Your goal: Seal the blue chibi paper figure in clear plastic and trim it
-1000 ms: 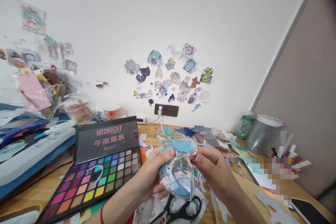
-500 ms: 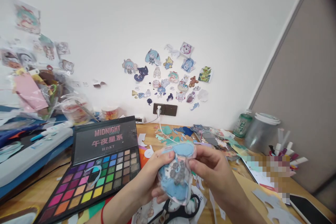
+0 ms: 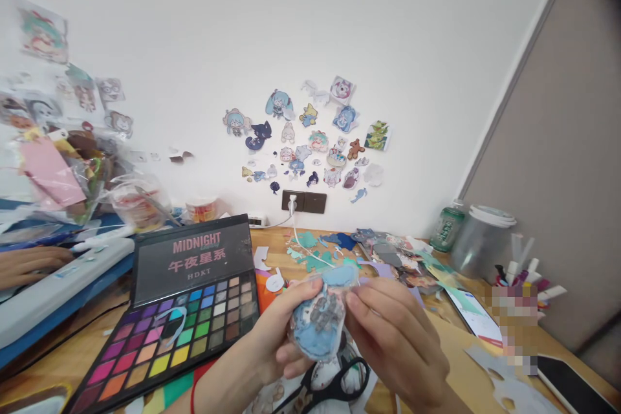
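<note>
A small light-blue figure in clear film [image 3: 317, 323] is held up over the front middle of the table. My left hand [image 3: 279, 326] grips its left side, the thumb on top and the other fingers underneath. At its upper right edge, my right hand [image 3: 395, 330] pinches the film between thumb and fingers. Black-handled scissors [image 3: 334, 391] lie just below the figure, partly hidden by it and my left hand.
An open makeup palette [image 3: 194, 317] stands on the left. Teal paper scraps [image 3: 313, 255] lie behind my hands. Phones [image 3: 577, 385], pens [image 3: 526, 278] and a clear tub [image 3: 485, 242] are at right. Another person's hand [image 3: 33, 265] rests at far left.
The film-covered figure has tipped and shifted slightly up and left. My right hand has turned, its fingers now closer together over the film's edge. Another person's hand has appeared at far left.
</note>
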Motion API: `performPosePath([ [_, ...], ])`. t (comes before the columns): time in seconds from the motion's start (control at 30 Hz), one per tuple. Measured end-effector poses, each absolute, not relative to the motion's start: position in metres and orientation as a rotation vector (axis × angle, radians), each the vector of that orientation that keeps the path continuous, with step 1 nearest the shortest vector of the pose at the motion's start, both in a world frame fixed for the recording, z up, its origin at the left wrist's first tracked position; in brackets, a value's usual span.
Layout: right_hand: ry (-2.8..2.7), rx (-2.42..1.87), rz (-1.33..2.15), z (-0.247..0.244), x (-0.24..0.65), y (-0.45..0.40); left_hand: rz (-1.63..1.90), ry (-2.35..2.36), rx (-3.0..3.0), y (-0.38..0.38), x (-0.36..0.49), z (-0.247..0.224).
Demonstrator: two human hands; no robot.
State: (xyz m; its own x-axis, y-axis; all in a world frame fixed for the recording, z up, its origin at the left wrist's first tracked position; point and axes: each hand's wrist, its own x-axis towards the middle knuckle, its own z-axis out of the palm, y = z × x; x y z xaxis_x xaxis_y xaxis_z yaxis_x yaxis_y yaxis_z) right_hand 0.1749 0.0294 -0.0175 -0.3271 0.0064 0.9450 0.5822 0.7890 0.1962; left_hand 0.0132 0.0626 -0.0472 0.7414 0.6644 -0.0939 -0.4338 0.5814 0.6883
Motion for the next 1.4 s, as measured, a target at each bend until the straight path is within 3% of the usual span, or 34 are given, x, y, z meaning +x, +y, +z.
performPosePath([
  [0.1,-1.730,-0.477,-0.174,-0.009,0.169,0.032,0.689,0.356,0.710,0.062,0.012,-0.044],
  [0.3,-1.552,-0.637,1.226,0.000,0.171,0.034,0.698,0.304,0.752,0.057,0.010,-0.033],
  [0.53,-1.313,-0.523,1.854,0.001,0.172,0.037,0.762,0.333,0.796,0.056,0.012,-0.041],
  [0.63,-1.349,-0.545,1.835,0.005,0.170,0.035,0.762,0.372,0.797,0.055,0.012,-0.041],
  [0.7,-1.442,-0.636,1.606,0.006,0.169,0.032,0.757,0.384,0.789,0.055,0.012,-0.039],
  [0.8,-1.617,-0.790,0.835,0.003,0.167,0.027,0.725,0.389,0.766,0.056,0.012,-0.038],
  [0.93,-1.793,-0.558,-0.447,-0.009,0.170,0.028,0.668,0.437,0.706,0.060,0.013,-0.044],
  [1.0,-1.831,-0.441,-0.658,-0.014,0.173,0.033,0.680,0.435,0.696,0.061,0.013,-0.046],
  [1.07,-1.813,-0.445,-0.462,-0.015,0.173,0.037,0.706,0.413,0.710,0.060,0.013,-0.042],
  [1.27,-1.552,-0.678,0.863,-0.006,0.166,0.033,0.793,0.345,0.798,0.058,0.012,-0.029],
  [1.4,-1.388,-0.612,1.512,-0.001,0.164,0.029,0.814,0.365,0.813,0.058,0.013,-0.035],
])
